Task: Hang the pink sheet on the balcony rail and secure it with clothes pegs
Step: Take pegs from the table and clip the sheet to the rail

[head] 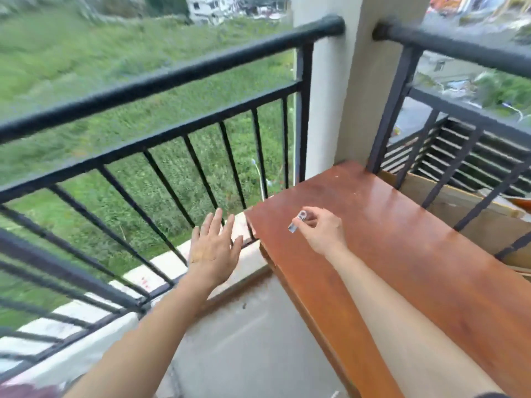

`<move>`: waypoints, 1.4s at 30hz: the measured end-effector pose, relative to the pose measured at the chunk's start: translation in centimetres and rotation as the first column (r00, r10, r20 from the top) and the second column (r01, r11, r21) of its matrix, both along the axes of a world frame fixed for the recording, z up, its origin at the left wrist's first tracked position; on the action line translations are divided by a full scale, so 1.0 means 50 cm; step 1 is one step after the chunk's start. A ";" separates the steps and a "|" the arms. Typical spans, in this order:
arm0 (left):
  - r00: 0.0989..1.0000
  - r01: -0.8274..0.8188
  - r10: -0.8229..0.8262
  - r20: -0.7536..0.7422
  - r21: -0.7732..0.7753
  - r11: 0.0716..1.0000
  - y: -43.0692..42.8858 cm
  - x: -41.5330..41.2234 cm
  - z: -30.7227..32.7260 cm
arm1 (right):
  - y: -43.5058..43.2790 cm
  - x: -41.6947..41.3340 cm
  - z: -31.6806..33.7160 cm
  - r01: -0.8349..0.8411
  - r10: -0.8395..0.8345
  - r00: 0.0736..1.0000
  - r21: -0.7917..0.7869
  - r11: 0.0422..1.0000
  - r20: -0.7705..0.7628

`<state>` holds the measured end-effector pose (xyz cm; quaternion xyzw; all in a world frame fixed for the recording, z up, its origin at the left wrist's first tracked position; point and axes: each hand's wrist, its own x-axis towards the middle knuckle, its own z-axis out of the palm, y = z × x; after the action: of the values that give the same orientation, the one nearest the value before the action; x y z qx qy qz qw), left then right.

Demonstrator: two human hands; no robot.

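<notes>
- Balcony rail [161, 79]: black painted metal, matt.
- Worktop [402, 254]: reddish-brown wood, glossy varnish.
- Peg [297, 222] above worktop: shiny, silvery.
- Floor [244, 340] below rail: rough grey concrete.
</notes>
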<state>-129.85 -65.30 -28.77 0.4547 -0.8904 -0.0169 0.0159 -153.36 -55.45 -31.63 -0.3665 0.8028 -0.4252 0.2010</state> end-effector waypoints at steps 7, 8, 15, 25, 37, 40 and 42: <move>0.943 -0.333 0.329 -0.052 -0.154 0.930 -0.017 0.342 0.106 | -0.212 0.331 0.131 -0.393 0.382 0.919 -0.125 0.911 -0.100; 0.922 -0.387 0.379 -0.077 -0.153 0.909 -0.008 0.381 0.112 | -0.228 0.374 0.139 -0.456 0.446 0.889 -0.125 0.881 -0.099; 0.779 -0.620 0.600 -0.184 -0.083 0.780 0.160 0.543 0.067 | -0.243 0.611 0.107 -0.793 0.787 0.607 -0.032 0.608 -0.107; 0.298 -0.954 0.953 0.047 -0.031 0.299 0.454 0.779 0.003 | -0.126 0.857 0.042 -0.989 0.986 0.143 0.027 0.146 -0.087; -0.024 -0.981 0.996 -0.087 -0.187 -0.040 0.735 1.130 0.121 | 0.084 1.344 0.128 -0.987 0.965 -0.152 -0.024 -0.161 -0.213; -0.078 -0.979 0.992 -0.094 -0.179 -0.094 0.804 1.261 0.124 | 0.147 1.503 0.149 -0.978 0.950 -0.193 -0.028 -0.206 -0.244; -0.109 -0.977 0.989 -0.096 -0.172 -0.124 0.843 1.351 0.127 | 0.189 1.605 0.164 -0.971 0.938 -0.219 -0.029 -0.235 -0.269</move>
<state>-62.30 -23.16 -22.44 0.9619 -0.2522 0.0986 0.0368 -73.10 -46.01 -23.43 -0.9033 0.1735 -0.1711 0.3532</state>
